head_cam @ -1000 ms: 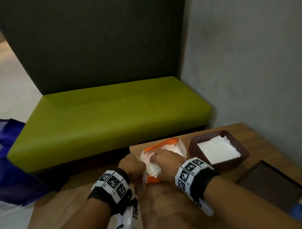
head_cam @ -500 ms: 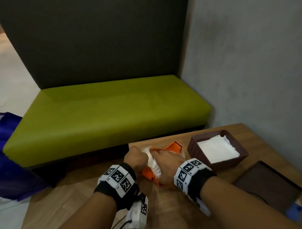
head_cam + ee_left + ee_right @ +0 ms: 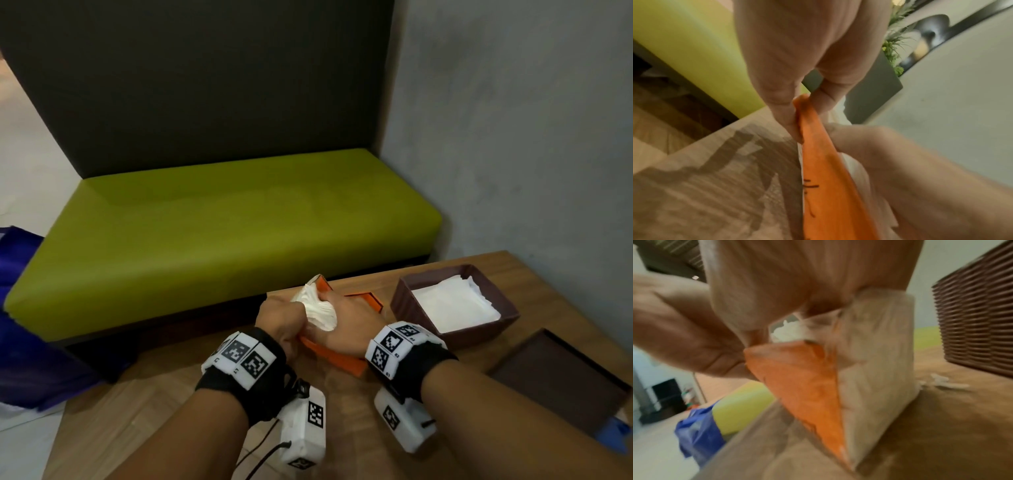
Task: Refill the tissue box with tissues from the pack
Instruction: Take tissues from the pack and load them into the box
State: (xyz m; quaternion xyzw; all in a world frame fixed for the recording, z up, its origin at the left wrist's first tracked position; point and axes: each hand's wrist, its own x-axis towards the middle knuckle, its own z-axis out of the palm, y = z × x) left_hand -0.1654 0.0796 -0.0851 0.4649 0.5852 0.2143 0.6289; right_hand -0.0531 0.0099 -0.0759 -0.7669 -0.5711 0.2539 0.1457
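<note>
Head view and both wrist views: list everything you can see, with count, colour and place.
tissue pack: one, orange, on the table between both hands
tissues: white wad bulging from the pack's top
tissue box: one, dark brown, right of the pack, white tissues inside
lid: one, dark brown, table's right edge
table: one, wooden
bench: one, green seat, behind the table
bag: one, blue, far left
left hand: grips the pack's edge
right hand: grips the pack
</note>
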